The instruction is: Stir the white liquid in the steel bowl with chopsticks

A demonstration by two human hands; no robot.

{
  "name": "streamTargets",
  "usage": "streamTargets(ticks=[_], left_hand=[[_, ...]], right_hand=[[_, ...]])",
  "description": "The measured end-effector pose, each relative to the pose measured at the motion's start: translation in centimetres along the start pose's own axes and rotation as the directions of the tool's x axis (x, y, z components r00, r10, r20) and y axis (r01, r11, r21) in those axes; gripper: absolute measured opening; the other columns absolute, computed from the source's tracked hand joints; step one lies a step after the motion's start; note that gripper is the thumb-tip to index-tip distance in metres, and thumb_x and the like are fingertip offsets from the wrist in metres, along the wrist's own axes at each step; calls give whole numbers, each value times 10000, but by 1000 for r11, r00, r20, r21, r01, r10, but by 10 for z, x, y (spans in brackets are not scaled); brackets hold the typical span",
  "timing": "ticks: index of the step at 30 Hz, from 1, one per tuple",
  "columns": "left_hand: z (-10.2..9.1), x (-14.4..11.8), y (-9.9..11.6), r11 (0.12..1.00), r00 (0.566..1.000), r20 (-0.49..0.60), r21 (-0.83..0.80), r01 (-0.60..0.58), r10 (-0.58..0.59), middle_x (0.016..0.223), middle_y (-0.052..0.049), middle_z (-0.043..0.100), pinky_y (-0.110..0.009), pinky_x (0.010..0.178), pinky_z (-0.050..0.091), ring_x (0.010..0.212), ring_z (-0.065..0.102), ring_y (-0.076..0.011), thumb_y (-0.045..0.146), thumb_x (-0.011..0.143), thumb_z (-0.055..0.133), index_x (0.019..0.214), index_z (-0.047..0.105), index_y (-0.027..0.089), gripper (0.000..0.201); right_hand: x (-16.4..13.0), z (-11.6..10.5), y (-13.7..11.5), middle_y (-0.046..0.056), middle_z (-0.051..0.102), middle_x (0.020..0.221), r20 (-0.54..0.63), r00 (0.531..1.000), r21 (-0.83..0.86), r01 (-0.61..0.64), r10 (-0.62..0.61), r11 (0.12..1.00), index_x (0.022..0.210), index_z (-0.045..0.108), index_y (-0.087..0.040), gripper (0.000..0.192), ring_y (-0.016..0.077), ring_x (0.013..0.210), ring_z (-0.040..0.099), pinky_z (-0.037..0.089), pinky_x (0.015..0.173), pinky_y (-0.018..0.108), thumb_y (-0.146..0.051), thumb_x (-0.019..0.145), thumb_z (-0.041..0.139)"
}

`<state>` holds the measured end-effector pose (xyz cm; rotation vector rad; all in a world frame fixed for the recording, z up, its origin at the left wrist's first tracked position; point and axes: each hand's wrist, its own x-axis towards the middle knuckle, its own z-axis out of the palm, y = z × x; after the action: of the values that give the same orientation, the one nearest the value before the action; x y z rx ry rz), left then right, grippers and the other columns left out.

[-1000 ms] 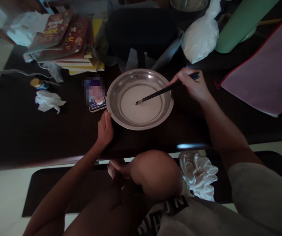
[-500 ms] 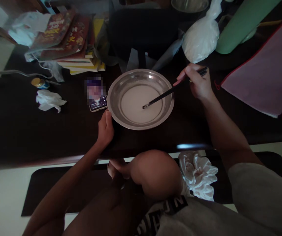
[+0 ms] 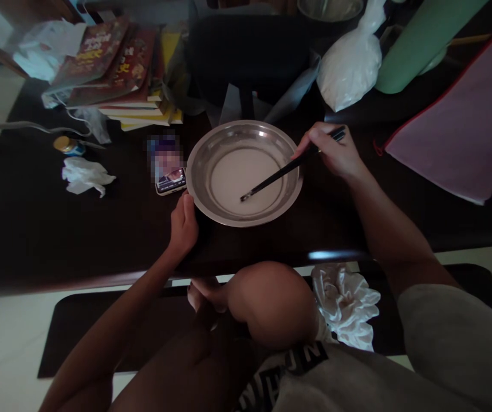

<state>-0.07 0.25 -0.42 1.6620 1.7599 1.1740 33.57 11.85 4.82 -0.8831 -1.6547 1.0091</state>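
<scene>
Dark table (image 3: pixel 35 229); steel bowl (image 3: pixel 205 157), phone (image 3: pixel 170 181), books (image 3: pixel 117 74)

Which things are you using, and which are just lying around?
In use: bowl steadied by left hand; chopsticks in right hand, tips in the white liquid.

Lying about: phone, tissue, books, white bag, pink folder.

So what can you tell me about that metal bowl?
The metal bowl is round, wide and shallow, shiny like steel, standing upright on the dark table. A pale whitish liquid covers its bottom. The left hand touches its near-left rim; dark chopsticks in the right hand dip into the liquid. A phone lies beside it.
</scene>
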Motion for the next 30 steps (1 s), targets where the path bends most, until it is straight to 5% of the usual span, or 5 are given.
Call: streamTargets(ticks=[8,13,19,25,30], left_hand=[[0,0,-3,1000,1000,0,-9,0,0,981,-94,687,-366,920,507,995,640,-217,692,960,282,1019,651,183,631],[0,0,-2,1000,1000,-11,-24,-4,4,1010,-109,695,-378,943,510,1035,644,-229,676,966,293,1051,661,180,623],[0,0,-3,1000,1000,-5,-19,-1,1,1038,-107,698,-380,955,507,1049,643,-223,676,969,286,1065,664,179,631],[0,0,-1,1000,1000,2,-16,-5,5,1054,-124,694,-408,949,498,1037,637,-236,688,964,279,1096,660,168,659],[0,0,-3,1000,1000,-6,-29,2,-2,947,-104,681,-389,888,518,940,644,-229,666,970,305,1010,669,184,605]], right_hand=[[2,-4,0,-8,675,583,-106,994,53,18,-12,998,684,729,-266,391,170,576,659,502,597,328,-592,871,623],[0,1,-3,11,705,662,18,1000,25,-9,8,1000,672,713,-264,381,193,696,694,537,704,360,-600,843,661],[2,-3,0,13,673,611,-130,991,40,9,-4,999,694,721,-284,369,211,644,695,511,611,359,-598,865,629],[-1,1,-4,17,721,705,51,998,-60,36,-33,998,698,733,-270,411,193,740,693,538,709,347,-599,894,585],[1,-4,0,13,721,677,-88,996,-2,-24,23,1000,707,704,-295,380,228,755,718,563,716,381,-633,857,613]])
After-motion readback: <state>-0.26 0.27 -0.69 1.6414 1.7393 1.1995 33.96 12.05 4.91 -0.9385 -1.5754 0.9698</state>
